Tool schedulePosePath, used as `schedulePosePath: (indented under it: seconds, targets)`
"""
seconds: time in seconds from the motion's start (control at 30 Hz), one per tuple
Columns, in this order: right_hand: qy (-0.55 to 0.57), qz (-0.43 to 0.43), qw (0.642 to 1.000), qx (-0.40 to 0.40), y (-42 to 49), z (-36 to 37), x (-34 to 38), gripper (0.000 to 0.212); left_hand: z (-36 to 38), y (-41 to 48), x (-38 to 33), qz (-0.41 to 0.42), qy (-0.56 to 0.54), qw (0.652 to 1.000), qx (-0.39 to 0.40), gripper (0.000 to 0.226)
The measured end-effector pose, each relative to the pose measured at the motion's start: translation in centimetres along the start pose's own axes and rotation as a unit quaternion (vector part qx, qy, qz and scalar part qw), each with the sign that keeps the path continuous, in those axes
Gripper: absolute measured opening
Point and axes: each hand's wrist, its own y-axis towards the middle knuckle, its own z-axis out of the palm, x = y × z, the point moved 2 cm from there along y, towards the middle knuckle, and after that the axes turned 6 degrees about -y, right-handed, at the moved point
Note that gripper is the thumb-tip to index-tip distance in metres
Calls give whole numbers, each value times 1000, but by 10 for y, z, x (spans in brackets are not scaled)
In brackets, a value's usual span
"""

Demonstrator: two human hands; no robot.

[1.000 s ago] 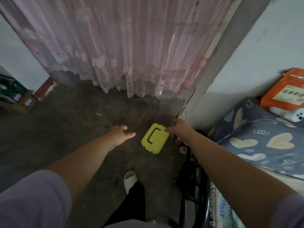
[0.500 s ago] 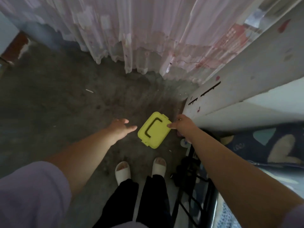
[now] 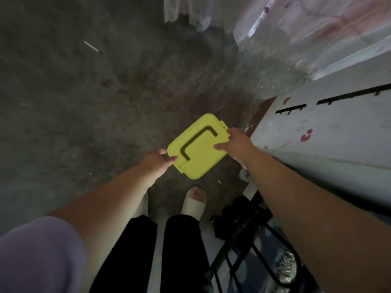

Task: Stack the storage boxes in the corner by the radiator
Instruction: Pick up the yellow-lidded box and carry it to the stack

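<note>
A yellow storage box (image 3: 197, 148) with a recessed handle in its lid sits low over the dark concrete floor, seen from straight above. My left hand (image 3: 157, 160) grips its near-left edge, fingers curled onto the lid rim. My right hand (image 3: 233, 142) grips the right edge by the latch tab. Only the lid shows; the box body beneath is hidden.
A white wall (image 3: 330, 125) with black marks runs along the right. A pink curtain (image 3: 306, 22) hangs at the top right. A black metal frame (image 3: 243, 240) stands at the lower right beside my feet in white slippers (image 3: 195, 203).
Both hands have closed onto the box's two sides; before, the left hand hovered open beside it. My head has tilted further down and closer over the box.
</note>
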Motion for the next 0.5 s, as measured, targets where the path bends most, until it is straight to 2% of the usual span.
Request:
schedulePosePath:
  seconds: [0.13, 0.3, 0.37, 0.5]
  targets:
    - [-83, -19, 996, 3, 65, 15, -12, 91, 33, 65, 22, -20, -2, 1000, -7, 70]
    - [-161, -34, 986, -19, 122, 32, -22, 99, 55, 123, 52, -44, 38, 995, -75, 83]
    - [-187, -30, 982, -21, 145, 39, -30, 102, 65, 143, 68, -75, -24, 993, -84, 93]
    - [-197, -17, 980, -30, 178, 46, -43, 107, 87, 169, 87, -139, -164, 975, -51, 100]
